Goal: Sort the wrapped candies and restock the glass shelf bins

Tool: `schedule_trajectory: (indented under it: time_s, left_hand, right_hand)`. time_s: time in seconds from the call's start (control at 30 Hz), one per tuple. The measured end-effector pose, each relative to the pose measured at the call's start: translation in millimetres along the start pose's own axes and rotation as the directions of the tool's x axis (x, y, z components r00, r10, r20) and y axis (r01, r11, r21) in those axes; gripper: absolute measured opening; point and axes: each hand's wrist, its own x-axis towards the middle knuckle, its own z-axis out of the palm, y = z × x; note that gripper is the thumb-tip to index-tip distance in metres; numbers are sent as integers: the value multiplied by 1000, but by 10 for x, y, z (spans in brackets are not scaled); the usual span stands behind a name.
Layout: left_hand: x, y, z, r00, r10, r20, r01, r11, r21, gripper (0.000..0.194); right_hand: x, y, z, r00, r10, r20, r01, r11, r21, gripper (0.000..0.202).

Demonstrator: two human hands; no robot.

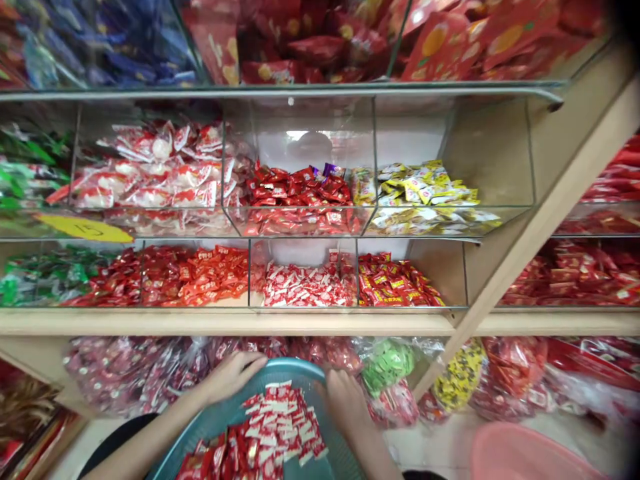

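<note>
Low in the view, a teal plastic basket (185, 437) is tilted up between my two hands. My left hand (235, 373) grips its far-left rim, fingers over the edge. On the other side my right hand (345, 400) holds the right rim, slightly blurred and with its fingers partly hidden. Inside the basket lie red-and-white wrapped candies (280, 423) and, nearer me, darker red wrapped candies (215, 460). Just beyond the basket, a lower shelf bin holds similar red-and-white candies (310, 283).
Clear-fronted bins of wrapped candy, such as red ones (300, 190) and yellow-and-white ones (425, 183), fill the shelves. A wooden ledge (325, 323) runs under them. Bagged candies (390, 367) lie below. A slanting wooden post (530, 233) and pink tub (520, 453) are at right.
</note>
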Motion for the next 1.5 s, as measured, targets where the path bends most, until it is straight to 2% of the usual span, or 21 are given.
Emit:
schedule_trajectory:
  time_s: [0.07,0.17,0.27,0.33,0.4,0.47,0.57,0.63,0.73,0.8,0.93,1.03,1.2,1.3,1.4,1.5]
  left_hand:
    - [146,-16,23,996,-16,89,25,995,-97,54]
    - [274,-62,63,979,44,200,9,966,-257,51]
    - [286,-147,111,969,84,232,13,921,-390,48]
    - [279,-207,145,974,83,211,12,910,-414,45]
    - [287,-251,172,981,69,184,12,913,-408,41]
    - [309,-271,189,984,62,168,9,920,-392,38]
    - [342,-277,208,987,59,149,-1,932,-362,34]
    - [349,-285,225,990,48,133,0,942,-336,33]
    - [333,-310,245,993,36,114,2,949,-314,35]
    - [311,-329,240,995,35,93,-3,949,-317,37]
    - [260,-340,187,998,16,63,5,947,-321,39]
    - [234,-331,149,998,11,66,11,947,-321,40]
    - [220,-328,134,996,23,82,6,940,-340,40]
    - [220,-335,140,996,24,82,6,941,-339,40]
    - [220,-336,143,996,17,82,12,942,-335,41]
    - [216,-330,138,996,22,82,8,937,-349,42]
  right_hand:
    - [9,-26,-10,999,8,36,-6,999,-44,28]
    - [0,-39,-1,998,13,59,-9,998,-65,33]
    - [-53,-46,-123,992,14,128,-9,999,-42,35]
    - [-83,-91,-354,988,-19,152,19,1000,4,35]
    - [-52,-186,-695,990,-88,112,79,994,81,33]
    - [89,-318,-1073,989,-132,69,123,985,118,30]
    - [491,-524,-1501,989,-149,14,149,989,-18,28]
    - [790,-632,-1615,998,-60,-10,57,979,-196,30]
    - [1121,-729,-1577,992,122,16,-106,914,-392,42]
    - [1232,-751,-1495,978,202,52,-160,886,-436,49]
    - [1273,-723,-1397,979,190,69,-143,891,-432,53]
    - [1265,-663,-1410,984,163,76,-121,915,-386,45]
    - [1301,-528,-1487,996,63,61,-46,966,-256,30]
    - [1318,-475,-1511,995,-81,52,89,982,-164,28]
    - [1333,-449,-1480,956,-276,103,278,960,-6,29]
    - [1360,-425,-1420,919,-346,186,327,936,128,34]
